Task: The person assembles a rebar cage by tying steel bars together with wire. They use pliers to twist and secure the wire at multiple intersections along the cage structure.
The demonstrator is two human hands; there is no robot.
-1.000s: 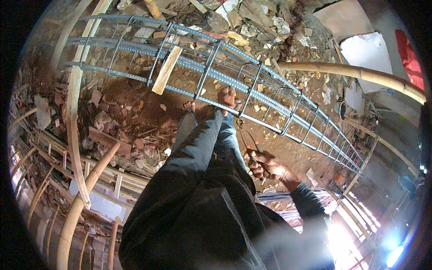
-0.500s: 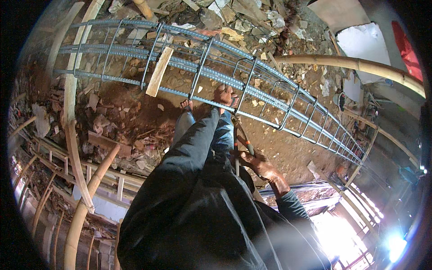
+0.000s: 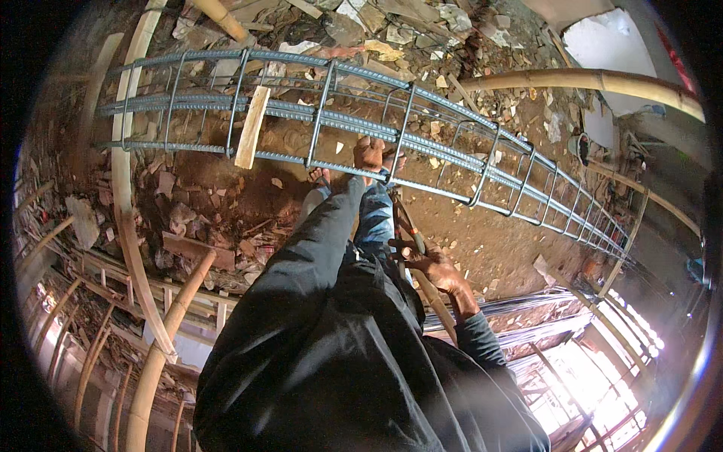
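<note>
A long rebar cage (image 3: 331,113) of ribbed bars and square stirrups crosses in front of me. My left hand (image 3: 369,153) reaches down to it. Its fingers are curled close to the middle bars, and what lies inside them is hidden. Nearer my body, my right hand (image 3: 437,270) is closed round the handles of what looks like long-handled pincers (image 3: 407,217) with orange bands. The far end of the pincers points toward the lower bar. A short flat wooden strip (image 3: 252,128) leans across the cage, left of my left hand.
Under the cage the earth floor is strewn with rubble (image 3: 361,34). A bamboo pole (image 3: 587,80) lies beyond it at right. Left stand a curved wooden plank (image 3: 124,203) and bamboo posts (image 3: 154,369). My bare feet stand beside the cage. Thin rods (image 3: 527,305) lie at right.
The view has shifted a little. My right hand has altered its hold, with the fingers now more spread over the pincers' handles. My left hand stays by the cage.
</note>
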